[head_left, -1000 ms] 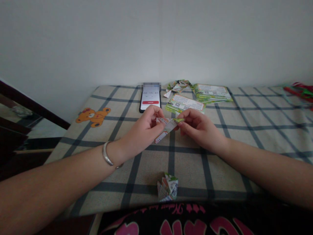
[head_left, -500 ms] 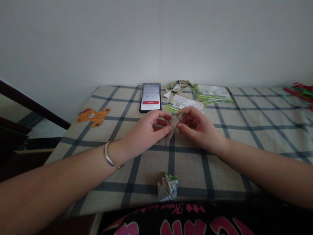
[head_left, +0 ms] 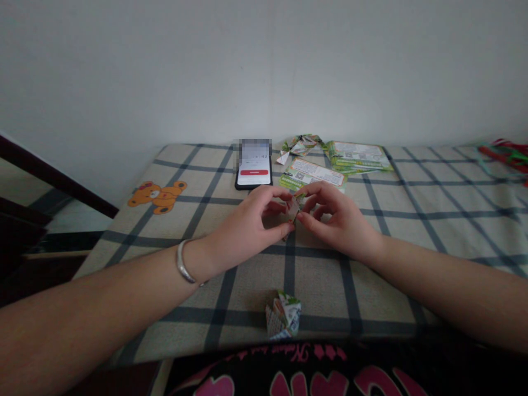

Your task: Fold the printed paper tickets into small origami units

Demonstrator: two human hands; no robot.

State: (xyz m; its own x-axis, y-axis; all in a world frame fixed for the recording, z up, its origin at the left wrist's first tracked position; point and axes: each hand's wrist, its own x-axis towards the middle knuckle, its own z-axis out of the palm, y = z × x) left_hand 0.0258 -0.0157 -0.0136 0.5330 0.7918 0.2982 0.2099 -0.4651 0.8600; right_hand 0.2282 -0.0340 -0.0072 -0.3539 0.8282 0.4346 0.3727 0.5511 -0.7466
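Between my two hands, over the middle of the table, is a small folded piece of printed paper [head_left: 293, 209]. My left hand [head_left: 264, 217] pinches it from the left with thumb and fingers. From the other side, the thumb and fingertips of my right hand [head_left: 332, 214] grip its right edge. Fingers cover part of the paper. Closer to my body, a folded paper shape [head_left: 283, 315] with pointed flaps stands near the table's front edge. Behind my hands lies a green and white printed leaflet [head_left: 313, 172].
A phone [head_left: 254, 171] with a lit screen lies behind my left hand. Near the wall are folded paper pieces [head_left: 303, 144] and a stack of leaflets [head_left: 359, 156]. A bear picture [head_left: 158, 197] is on the checked tablecloth [head_left: 198, 341]; red and green things [head_left: 505, 154] lie far right.
The folded paper has turned between my fingers, and its lower strip now shows less. My left thumb has shifted slightly downward and to the right.
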